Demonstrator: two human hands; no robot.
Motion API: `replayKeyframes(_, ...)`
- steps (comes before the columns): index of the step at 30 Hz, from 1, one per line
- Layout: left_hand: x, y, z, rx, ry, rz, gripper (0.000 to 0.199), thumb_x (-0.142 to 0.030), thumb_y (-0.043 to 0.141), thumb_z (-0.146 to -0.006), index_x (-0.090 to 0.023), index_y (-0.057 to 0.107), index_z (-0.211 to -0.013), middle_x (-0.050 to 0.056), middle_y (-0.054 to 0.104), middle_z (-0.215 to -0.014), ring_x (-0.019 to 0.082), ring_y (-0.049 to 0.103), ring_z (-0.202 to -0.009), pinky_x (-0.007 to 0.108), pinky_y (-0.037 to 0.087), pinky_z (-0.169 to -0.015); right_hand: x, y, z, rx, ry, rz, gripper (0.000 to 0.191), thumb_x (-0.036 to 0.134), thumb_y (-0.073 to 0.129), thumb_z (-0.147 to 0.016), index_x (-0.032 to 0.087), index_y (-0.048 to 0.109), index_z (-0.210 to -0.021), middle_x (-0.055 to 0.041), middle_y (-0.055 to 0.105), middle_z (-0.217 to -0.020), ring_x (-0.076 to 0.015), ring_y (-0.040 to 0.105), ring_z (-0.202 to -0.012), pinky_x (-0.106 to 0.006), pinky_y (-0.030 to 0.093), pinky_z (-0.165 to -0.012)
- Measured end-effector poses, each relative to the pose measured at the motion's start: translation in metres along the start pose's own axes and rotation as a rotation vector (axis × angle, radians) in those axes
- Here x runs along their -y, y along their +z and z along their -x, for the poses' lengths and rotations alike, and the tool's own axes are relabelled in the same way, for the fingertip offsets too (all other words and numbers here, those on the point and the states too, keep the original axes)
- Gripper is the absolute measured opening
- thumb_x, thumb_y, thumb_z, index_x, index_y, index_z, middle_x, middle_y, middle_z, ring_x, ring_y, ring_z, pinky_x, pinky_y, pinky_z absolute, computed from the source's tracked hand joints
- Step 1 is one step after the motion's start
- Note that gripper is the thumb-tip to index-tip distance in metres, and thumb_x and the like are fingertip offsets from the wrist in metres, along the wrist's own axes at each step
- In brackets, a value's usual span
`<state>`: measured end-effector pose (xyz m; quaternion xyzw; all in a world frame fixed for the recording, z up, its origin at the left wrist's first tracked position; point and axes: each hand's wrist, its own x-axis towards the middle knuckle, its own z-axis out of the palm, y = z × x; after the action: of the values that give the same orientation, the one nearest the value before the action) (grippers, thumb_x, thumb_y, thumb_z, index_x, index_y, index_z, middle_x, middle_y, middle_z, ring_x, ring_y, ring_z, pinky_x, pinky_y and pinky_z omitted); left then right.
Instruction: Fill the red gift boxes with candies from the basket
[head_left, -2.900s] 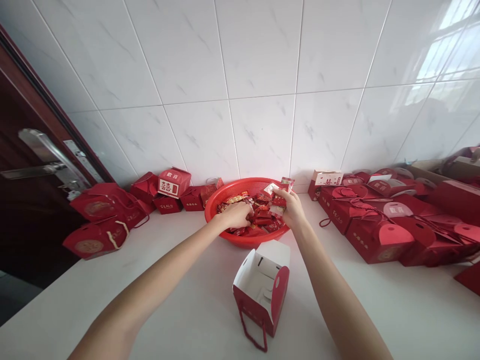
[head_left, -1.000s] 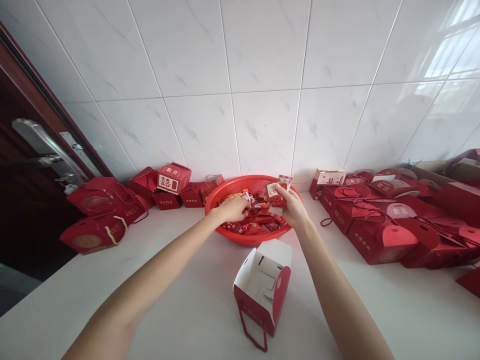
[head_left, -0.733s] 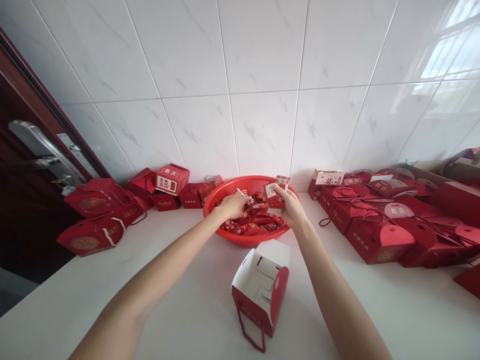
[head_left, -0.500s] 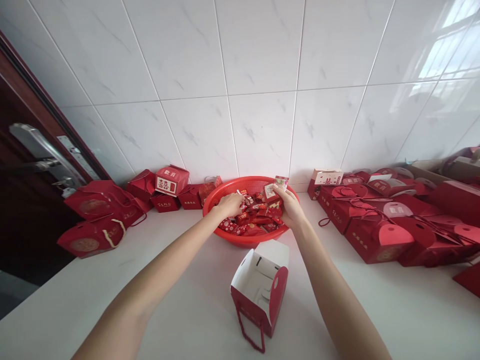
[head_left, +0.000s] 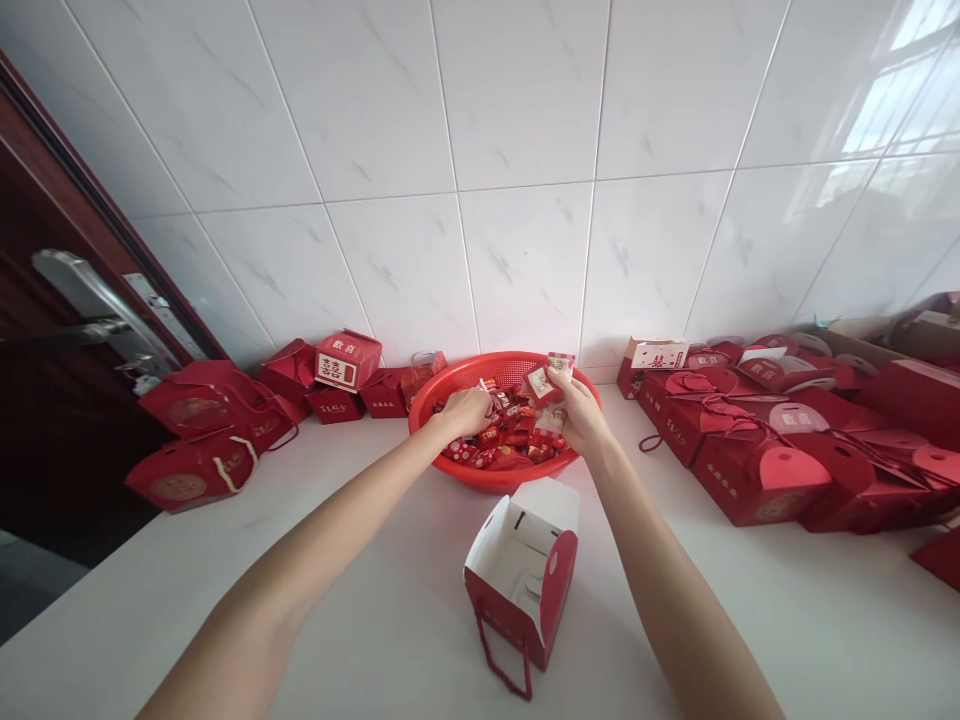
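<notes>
A red plastic basket point(head_left: 487, 482) holds many wrapped candies point(head_left: 510, 432), mostly red. Inside its left part, my left hand point(head_left: 466, 411) has its fingers closed at a red-and-white wrapper point(head_left: 487, 386). My right hand point(head_left: 581, 412), over the basket's right side, grips several candy packets point(head_left: 541, 382), some pale with pink edges. In front of the basket stands an open red box point(head_left: 517, 590) with a white inside, its flaps up and a red cord handle hanging toward me. Nothing shows inside the box.
Red gift boxes point(head_left: 349, 358) stand along the wall at the left, others point(head_left: 195, 470) near the door point(head_left: 60, 300). Many more red boxes point(head_left: 757, 480) crowd the right side of the white table point(head_left: 360, 620), against the tiled wall.
My left hand has shifted slightly within the candies. Another pale packet now shows below the ones in my right hand. The whole view has moved slightly.
</notes>
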<state>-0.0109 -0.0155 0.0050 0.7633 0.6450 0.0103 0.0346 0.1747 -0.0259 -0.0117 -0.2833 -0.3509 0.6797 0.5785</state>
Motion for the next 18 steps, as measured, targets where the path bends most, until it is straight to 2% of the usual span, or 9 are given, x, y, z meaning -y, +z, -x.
replayKeyframes(3,0.001,0.0,-0.001,-0.037,0.033,0.066,0.013,-0.011,0.065,-0.077,-0.021,0.071,-0.081,0.008,0.074,-0.088,0.028,0.07,-0.096,0.031,0.051,-0.082,0.0,0.0,-0.001,-0.027,-0.024,-0.017,0.018,0.035,0.079,-0.074,0.02,0.069,-0.076,-0.0013,0.075,-0.071,-0.0169,0.067,-0.058,-0.026,0.056,-0.051)
replayKeyframes(6,-0.002,-0.003,0.002,-0.064,0.112,0.167,0.027,-0.017,0.062,-0.083,-0.023,0.073,-0.108,0.006,0.075,-0.095,0.026,0.071,-0.093,0.03,0.05,-0.082,0.001,0.0,-0.001,-0.041,-0.038,-0.028,0.014,0.031,0.078,-0.073,0.02,0.069,-0.073,-0.0003,0.073,-0.067,-0.0156,0.065,-0.055,-0.026,0.055,-0.05)
replayKeyframes(8,-0.007,-0.004,0.005,-0.054,0.184,0.236,0.034,-0.02,0.058,-0.087,-0.025,0.071,-0.117,0.004,0.076,-0.097,0.024,0.071,-0.092,0.03,0.05,-0.084,0.001,0.0,0.0,-0.042,-0.038,-0.028,0.012,0.027,0.077,-0.07,0.02,0.068,-0.071,-0.0002,0.072,-0.066,-0.0156,0.065,-0.053,-0.026,0.055,-0.05)
replayKeyframes(10,-0.014,-0.004,0.006,-0.015,0.262,0.291,0.033,-0.017,0.055,-0.086,-0.026,0.074,-0.112,0.002,0.077,-0.098,0.022,0.07,-0.092,0.028,0.049,-0.086,0.002,0.0,0.0,-0.043,-0.037,-0.027,0.012,0.024,0.077,-0.068,0.02,0.066,-0.071,-0.0002,0.072,-0.065,-0.0164,0.065,-0.053,-0.027,0.055,-0.05)
replayKeyframes(12,-0.023,-0.001,0.006,0.045,0.324,0.325,0.029,-0.012,0.054,-0.082,-0.025,0.076,-0.096,0.001,0.077,-0.095,0.021,0.07,-0.089,0.026,0.048,-0.083,0.002,0.0,0.0,-0.049,-0.037,-0.027,0.012,0.022,0.076,-0.066,0.02,0.065,-0.07,0.0005,0.071,-0.064,-0.0164,0.065,-0.052,-0.027,0.054,-0.049)
replayKeyframes(15,-0.037,0.005,0.004,0.12,0.36,0.344,0.017,-0.012,0.056,-0.079,-0.021,0.069,-0.073,0.002,0.072,-0.075,0.021,0.066,-0.073,0.028,0.048,-0.069,0.001,-0.001,-0.001,-0.059,-0.04,-0.029,0.013,0.021,0.076,-0.066,0.02,0.064,-0.07,0.0016,0.068,-0.06,-0.0149,0.062,-0.049,-0.025,0.051,-0.047)
replayKeyframes(18,-0.049,0.009,0.005,0.157,0.372,0.365,0.015,-0.014,0.061,-0.076,-0.021,0.061,-0.063,0.001,0.065,-0.063,0.021,0.061,-0.062,0.029,0.046,-0.062,0.001,-0.001,-0.001,-0.059,-0.044,-0.034,0.012,0.021,0.076,-0.066,0.019,0.065,-0.071,0.0012,0.069,-0.062,-0.0145,0.063,-0.05,-0.025,0.052,-0.049)
